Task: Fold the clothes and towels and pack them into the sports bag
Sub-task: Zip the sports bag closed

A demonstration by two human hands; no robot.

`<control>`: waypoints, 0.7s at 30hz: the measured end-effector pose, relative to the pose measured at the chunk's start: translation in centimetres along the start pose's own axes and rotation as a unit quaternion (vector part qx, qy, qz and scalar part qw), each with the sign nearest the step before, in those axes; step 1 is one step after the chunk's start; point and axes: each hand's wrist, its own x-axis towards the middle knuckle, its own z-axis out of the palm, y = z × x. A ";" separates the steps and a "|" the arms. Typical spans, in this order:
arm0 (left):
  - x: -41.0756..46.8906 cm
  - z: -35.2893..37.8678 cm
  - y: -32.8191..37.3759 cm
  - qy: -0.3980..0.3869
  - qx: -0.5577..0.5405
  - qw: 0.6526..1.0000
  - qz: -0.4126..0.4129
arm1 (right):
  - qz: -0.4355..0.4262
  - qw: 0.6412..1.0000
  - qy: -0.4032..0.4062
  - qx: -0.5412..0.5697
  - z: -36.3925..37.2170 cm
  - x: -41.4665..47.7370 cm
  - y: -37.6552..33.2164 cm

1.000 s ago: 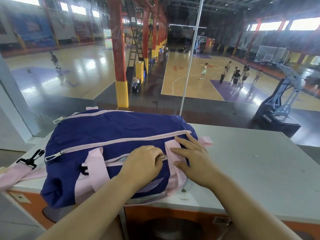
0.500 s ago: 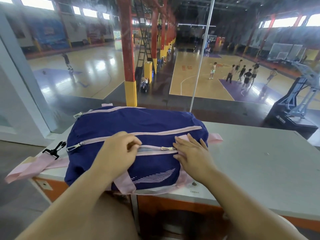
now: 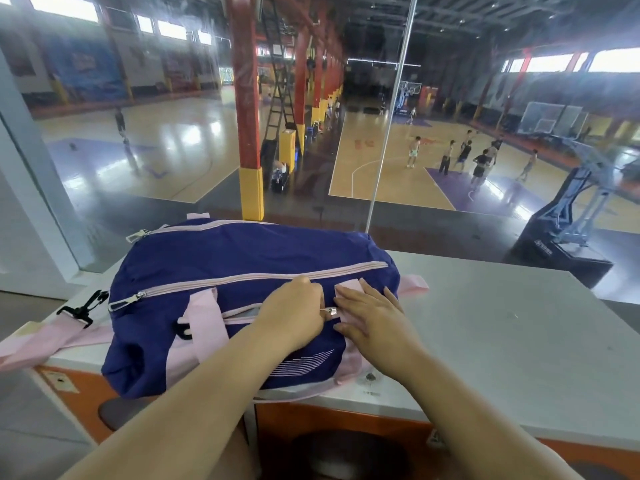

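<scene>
Left hand (image 3: 294, 315) pinched shut on side-pocket zipper pull (image 3: 330, 311); right hand (image 3: 372, 315) open, flat, steadying sports bag (image 3: 221, 265) on table (image 3: 502, 341). Step: closing pocket, judged near end. Next: release and check main zipper (image 3: 256, 277).

Navy sports bag (image 3: 221, 271) with pale pink trim is lying on its side at the left end of the grey counter, looking stuffed full. The long top zipper (image 3: 242, 280) is shut. The side pocket zipper pull (image 3: 330, 311) sits near the right end. Pink handles (image 3: 201, 327) lie flat across it, and a pink shoulder strap (image 3: 38, 344) with a black clip trails off the left edge.
</scene>
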 end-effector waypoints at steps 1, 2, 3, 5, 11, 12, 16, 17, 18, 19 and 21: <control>0.0 -0.1 0.0 -0.003 -0.007 1.000 -0.004 | -0.002 1.000 0.003 -0.004 0.0 -0.1 0.1; 0.0 -0.2 0.0 -0.002 -0.016 1.000 -0.006 | -0.006 1.000 0.007 -0.012 0.0 -0.1 0.1; -0.1 -0.3 0.1 0.002 -0.023 1.000 -0.006 | -0.009 1.000 0.012 -0.021 0.0 -0.2 0.1; -0.2 -0.6 0.2 0.022 -0.036 0.999 -0.003 | -0.011 0.999 0.022 -0.035 0.1 -0.3 -0.1; -1.1 -2.1 -1.7 0.024 -0.080 0.994 -0.076 | 0.029 0.999 0.024 -0.030 0.5 -0.2 -0.3; -1.4 -2.6 -2.2 0.024 -0.079 0.993 -0.084 | 0.034 0.999 0.024 -0.028 0.5 -0.2 -0.3; -3.3 -3.8 -4.5 0.059 -0.038 0.992 -0.109 | 0.046 0.998 0.029 -0.029 0.6 -0.2 -0.1; -3.8 -3.9 -5.2 0.067 -0.054 0.989 -0.121 | 0.048 0.998 0.031 -0.028 0.7 -0.3 0.0; -4.4 -4.0 -5.9 0.077 -0.075 0.985 -0.136 | 0.049 0.998 0.032 -0.027 0.7 -0.4 0.0; -5.0 -4.1 -6.7 0.088 -0.086 0.981 -0.152 | 0.050 0.998 0.031 -0.029 0.7 -0.5 0.1; -6.2 -4.3 -8.5 0.119 -0.084 0.973 -0.179 | 0.050 0.998 0.028 -0.036 0.8 -0.6 0.1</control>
